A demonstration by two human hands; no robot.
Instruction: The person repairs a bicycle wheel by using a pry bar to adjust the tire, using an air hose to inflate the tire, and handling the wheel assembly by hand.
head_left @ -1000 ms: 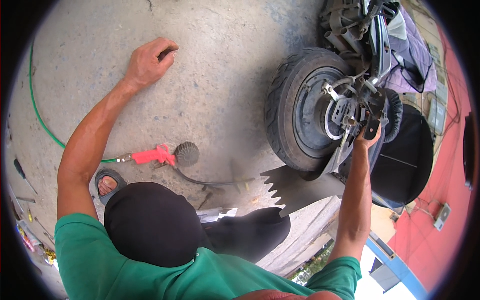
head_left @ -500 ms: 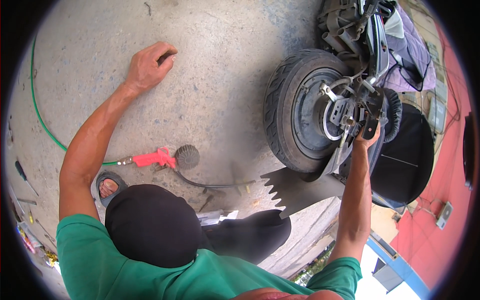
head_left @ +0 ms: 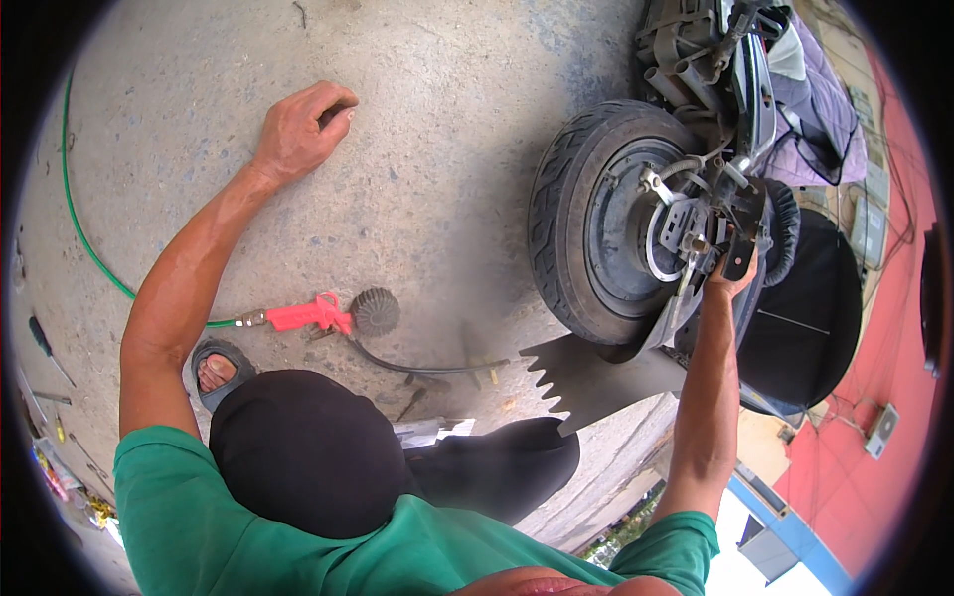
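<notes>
A scooter or motorbike wheel [head_left: 621, 228] with a black tyre stands at the right, with brake parts [head_left: 686, 233] at its hub. My right hand [head_left: 733, 276] reaches up beside the hub and is closed around a black metal bracket [head_left: 739, 253]; some of its fingers are hidden behind it. My left hand [head_left: 308, 129] hovers over the concrete floor, its fingers loosely curled, a gap showing between thumb and forefinger and nothing visible in it. Below the wheel a grey mudguard [head_left: 601, 382] with a jagged edge sticks out toward my knee.
A red air gun [head_left: 308, 313] on a green hose [head_left: 78, 214] lies on the floor, beside a round ribbed grey piece [head_left: 376, 312]. A screwdriver [head_left: 42, 340] and other tools are at the far left. A purple cloth [head_left: 820, 109] covers part of the bike.
The wheel and hub parts appear slightly farther right and lower. My left hand sits a touch farther right. My right hand keeps its grip on the bracket.
</notes>
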